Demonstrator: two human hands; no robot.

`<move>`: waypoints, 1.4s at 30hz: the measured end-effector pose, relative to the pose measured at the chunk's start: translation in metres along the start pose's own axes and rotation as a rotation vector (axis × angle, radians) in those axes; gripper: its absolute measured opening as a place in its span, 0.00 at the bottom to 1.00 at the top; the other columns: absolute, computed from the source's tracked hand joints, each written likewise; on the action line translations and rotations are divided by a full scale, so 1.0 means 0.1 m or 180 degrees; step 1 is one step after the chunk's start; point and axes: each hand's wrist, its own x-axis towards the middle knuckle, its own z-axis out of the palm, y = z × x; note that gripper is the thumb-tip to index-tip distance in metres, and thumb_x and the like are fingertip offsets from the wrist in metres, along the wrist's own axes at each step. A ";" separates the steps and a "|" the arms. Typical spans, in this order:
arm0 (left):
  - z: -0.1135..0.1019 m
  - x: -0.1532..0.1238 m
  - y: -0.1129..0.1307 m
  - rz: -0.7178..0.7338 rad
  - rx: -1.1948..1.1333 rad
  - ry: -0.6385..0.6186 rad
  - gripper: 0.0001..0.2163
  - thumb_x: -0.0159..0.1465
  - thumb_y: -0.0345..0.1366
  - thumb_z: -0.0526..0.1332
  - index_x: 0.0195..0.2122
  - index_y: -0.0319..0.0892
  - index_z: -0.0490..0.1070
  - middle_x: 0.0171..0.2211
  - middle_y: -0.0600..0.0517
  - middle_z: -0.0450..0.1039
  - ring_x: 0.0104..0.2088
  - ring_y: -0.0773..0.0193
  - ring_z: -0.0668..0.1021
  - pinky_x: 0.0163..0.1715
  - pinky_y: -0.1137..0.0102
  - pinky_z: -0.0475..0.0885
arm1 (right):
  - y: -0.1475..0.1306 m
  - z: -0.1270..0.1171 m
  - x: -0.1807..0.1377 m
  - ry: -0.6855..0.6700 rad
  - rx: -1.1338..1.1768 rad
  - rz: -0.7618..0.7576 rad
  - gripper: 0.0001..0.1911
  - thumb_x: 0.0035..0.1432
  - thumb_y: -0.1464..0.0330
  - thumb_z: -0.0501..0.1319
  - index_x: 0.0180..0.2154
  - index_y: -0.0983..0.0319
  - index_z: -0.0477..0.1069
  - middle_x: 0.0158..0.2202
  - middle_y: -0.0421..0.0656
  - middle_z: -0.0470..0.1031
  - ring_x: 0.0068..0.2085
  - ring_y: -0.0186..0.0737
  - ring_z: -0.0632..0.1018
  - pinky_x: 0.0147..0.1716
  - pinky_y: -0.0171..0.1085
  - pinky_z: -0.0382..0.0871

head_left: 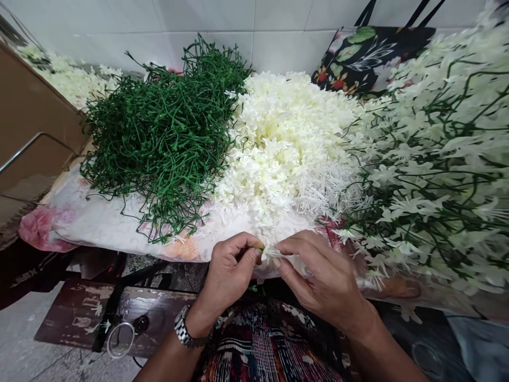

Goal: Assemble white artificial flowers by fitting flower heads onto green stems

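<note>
My left hand (234, 265), with a metal-banded watch on its wrist, is closed in a pinch at the base of a small white artificial flower (270, 251). My right hand (318, 270) pinches the fine white stamen strands on the flower's other side, thumb and forefinger close together. The fingertips hide part of the piece, and any stem in the left pinch is mostly covered. Just beyond the hands lies a heap of loose white artificial petals (278, 148). To its right is a pile of thin white stamens (328, 188).
A tangled mound of green plastic stems (159, 127) lies at the left on the flowered cloth (99, 223). Assembled white flowers on stems (429, 185) spread over the right side. A black floral bag (369, 61) leans by the tiled wall. A cardboard box (35, 116) stands far left.
</note>
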 end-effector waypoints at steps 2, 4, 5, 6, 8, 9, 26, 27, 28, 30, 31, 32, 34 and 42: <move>-0.01 0.01 0.01 -0.0050 -0.0058 -0.0026 0.05 0.54 0.29 0.57 0.22 0.39 0.70 0.17 0.56 0.68 0.19 0.71 0.70 0.19 0.78 0.66 | -0.02 0.02 0.03 -0.0035 -0.0015 -0.0023 0.05 0.59 0.77 0.54 0.34 0.63 0.66 0.27 0.43 0.70 0.31 0.38 0.72 0.29 0.36 0.67; -0.01 0.01 0.02 -0.0045 -0.0047 -0.0033 0.06 0.53 0.29 0.57 0.22 0.39 0.70 0.17 0.56 0.68 0.19 0.71 0.69 0.19 0.78 0.66 | -0.03 0.04 0.05 -0.0079 -0.0043 -0.0045 0.06 0.59 0.77 0.54 0.33 0.63 0.66 0.26 0.43 0.70 0.30 0.38 0.71 0.29 0.36 0.67; -0.01 0.01 0.01 -0.0028 -0.0025 -0.0028 0.06 0.53 0.29 0.57 0.22 0.39 0.70 0.16 0.56 0.68 0.19 0.71 0.69 0.19 0.78 0.66 | -0.03 0.05 0.05 -0.0110 -0.0049 -0.0054 0.07 0.59 0.78 0.53 0.32 0.64 0.66 0.26 0.43 0.70 0.30 0.38 0.71 0.29 0.36 0.67; -0.01 0.01 0.01 -0.0007 0.0000 -0.0015 0.06 0.54 0.29 0.57 0.22 0.39 0.70 0.16 0.56 0.68 0.19 0.71 0.69 0.19 0.78 0.65 | -0.02 0.06 0.05 -0.0143 -0.0051 -0.0059 0.07 0.59 0.78 0.53 0.31 0.64 0.66 0.25 0.43 0.70 0.30 0.37 0.71 0.29 0.36 0.67; 0.00 0.01 0.00 0.0045 0.0051 0.0024 0.06 0.54 0.29 0.57 0.22 0.39 0.70 0.16 0.56 0.68 0.19 0.71 0.69 0.19 0.78 0.65 | -0.01 0.08 0.05 -0.0178 -0.0058 -0.0068 0.08 0.60 0.78 0.52 0.31 0.64 0.66 0.25 0.43 0.69 0.30 0.37 0.70 0.29 0.36 0.67; 0.01 0.01 0.00 0.0059 0.0069 0.0040 0.06 0.54 0.29 0.57 0.22 0.39 0.70 0.16 0.56 0.68 0.19 0.71 0.69 0.19 0.78 0.65 | 0.00 0.09 0.05 -0.0185 -0.0072 -0.0073 0.09 0.60 0.78 0.52 0.30 0.64 0.66 0.25 0.43 0.69 0.29 0.37 0.70 0.29 0.36 0.67; 0.09 0.00 -0.09 0.0625 0.0898 0.0200 0.09 0.54 0.23 0.52 0.20 0.39 0.66 0.16 0.58 0.61 0.18 0.73 0.64 0.19 0.78 0.59 | 0.12 0.23 -0.02 -0.0118 0.0172 -0.0044 0.07 0.59 0.79 0.51 0.33 0.62 0.64 0.25 0.42 0.66 0.28 0.35 0.69 0.26 0.33 0.66; 0.10 0.00 -0.10 0.0606 0.0904 0.0213 0.09 0.55 0.24 0.52 0.20 0.39 0.66 0.16 0.58 0.61 0.18 0.73 0.64 0.20 0.78 0.59 | 0.13 0.24 -0.03 -0.0111 0.0167 -0.0036 0.07 0.59 0.79 0.51 0.33 0.62 0.63 0.25 0.42 0.66 0.28 0.35 0.69 0.26 0.33 0.66; 0.10 0.00 -0.10 0.0588 0.0910 0.0222 0.09 0.55 0.24 0.52 0.20 0.39 0.66 0.16 0.58 0.60 0.18 0.73 0.64 0.20 0.78 0.59 | 0.13 0.25 -0.03 -0.0095 0.0153 -0.0039 0.07 0.59 0.79 0.51 0.34 0.63 0.63 0.25 0.42 0.66 0.28 0.35 0.69 0.26 0.34 0.66; 0.11 0.00 -0.11 0.0560 0.0920 0.0219 0.09 0.55 0.24 0.52 0.20 0.39 0.65 0.16 0.58 0.60 0.19 0.72 0.64 0.20 0.77 0.59 | 0.14 0.27 -0.04 -0.0047 0.0127 -0.0058 0.07 0.59 0.79 0.51 0.34 0.63 0.63 0.26 0.42 0.67 0.28 0.35 0.69 0.27 0.34 0.67; 0.11 0.00 -0.11 0.0554 0.0921 0.0216 0.09 0.55 0.24 0.52 0.20 0.39 0.65 0.16 0.58 0.60 0.19 0.72 0.63 0.20 0.77 0.58 | 0.14 0.28 -0.05 -0.0030 0.0118 -0.0069 0.07 0.59 0.79 0.51 0.34 0.63 0.62 0.26 0.42 0.67 0.28 0.35 0.69 0.27 0.34 0.67; 0.11 0.00 -0.10 0.0549 0.0918 0.0214 0.09 0.55 0.24 0.51 0.19 0.39 0.64 0.16 0.58 0.59 0.18 0.72 0.63 0.20 0.77 0.58 | 0.14 0.29 -0.05 -0.0019 0.0107 -0.0079 0.07 0.60 0.79 0.51 0.34 0.63 0.62 0.26 0.42 0.66 0.29 0.35 0.69 0.27 0.34 0.67; 0.11 0.00 -0.10 0.0531 0.0890 0.0226 0.09 0.55 0.24 0.51 0.19 0.39 0.63 0.16 0.58 0.58 0.19 0.72 0.62 0.20 0.77 0.57 | 0.14 0.29 -0.05 -0.0007 0.0070 -0.0084 0.07 0.60 0.79 0.51 0.34 0.63 0.62 0.26 0.43 0.66 0.28 0.35 0.68 0.27 0.34 0.66; 0.04 0.00 -0.04 -0.0050 -0.0048 0.0080 0.06 0.54 0.30 0.55 0.22 0.39 0.68 0.17 0.57 0.65 0.19 0.71 0.66 0.20 0.77 0.61 | 0.08 0.13 -0.01 -0.0180 0.0279 -0.0023 0.05 0.61 0.76 0.53 0.35 0.63 0.65 0.27 0.42 0.68 0.31 0.36 0.70 0.29 0.34 0.67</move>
